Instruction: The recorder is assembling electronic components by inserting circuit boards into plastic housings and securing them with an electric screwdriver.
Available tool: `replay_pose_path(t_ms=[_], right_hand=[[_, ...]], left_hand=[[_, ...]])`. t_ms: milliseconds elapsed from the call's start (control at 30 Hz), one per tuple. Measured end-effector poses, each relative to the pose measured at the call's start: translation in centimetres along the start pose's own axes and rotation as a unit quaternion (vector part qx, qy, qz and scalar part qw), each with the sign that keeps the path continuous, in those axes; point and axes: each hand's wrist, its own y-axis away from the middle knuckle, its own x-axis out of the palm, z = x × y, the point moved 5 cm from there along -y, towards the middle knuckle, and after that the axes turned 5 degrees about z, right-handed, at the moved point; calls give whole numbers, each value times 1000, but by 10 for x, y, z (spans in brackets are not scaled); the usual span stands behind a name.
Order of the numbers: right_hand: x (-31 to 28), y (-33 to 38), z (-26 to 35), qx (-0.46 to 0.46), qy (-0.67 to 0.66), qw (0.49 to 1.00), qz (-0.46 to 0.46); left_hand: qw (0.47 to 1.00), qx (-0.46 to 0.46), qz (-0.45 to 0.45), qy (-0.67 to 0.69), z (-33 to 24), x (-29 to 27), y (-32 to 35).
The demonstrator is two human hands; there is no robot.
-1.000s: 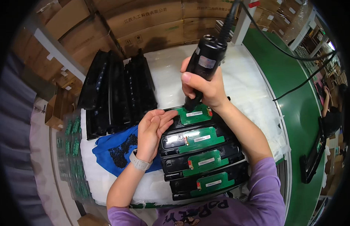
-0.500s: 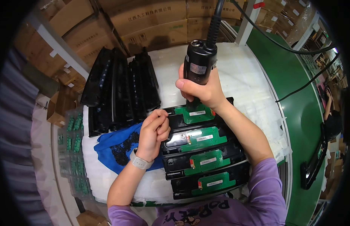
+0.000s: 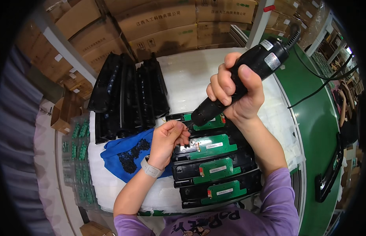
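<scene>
My right hand [image 3: 246, 96] is wrapped round a black electric screwdriver [image 3: 261, 61], tilted so its nose points down and left. Close to that nose is my left hand [image 3: 166, 141], its fingertips pinched together; whatever lies between them is too small to make out. Beneath both hands, several black plastic housings lie side by side in a stack toward me. Each carries a green circuit board [image 3: 217, 168] with a white label. A blue cloth [image 3: 112, 155] left of my left wrist bears a heap of small black screws [image 3: 129, 163].
More black housings [image 3: 126, 98] stand bunched at the back left. Clear trays of green boards [image 3: 78, 165] sit at the table's left edge. Cardboard boxes [image 3: 163, 23] line the back. To the right runs a green belt [image 3: 316, 149]; a co-worker's arm [image 3: 343, 106] shows beyond it.
The screwdriver has gone from upright over the farthest board to tilted, its cable end swung right. My left hand has moved right, up to the screwdriver's nose.
</scene>
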Motion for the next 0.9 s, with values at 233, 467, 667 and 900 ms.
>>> replay_pose_path(t_ms=[233, 467, 667, 900], right_hand=[[3, 2, 1, -9, 9, 1000, -20], [1, 4, -2, 5, 9, 1000, -28], [-7, 5, -10, 48, 38, 997, -57], [-6, 11, -29, 117, 217, 969, 12]], left_hand=[[999, 53, 4, -12, -2, 5, -1], [999, 30, 24, -13, -1, 6, -1], [994, 80, -19, -73, -4, 3, -3], [995, 88, -39, -25, -10, -2, -5]])
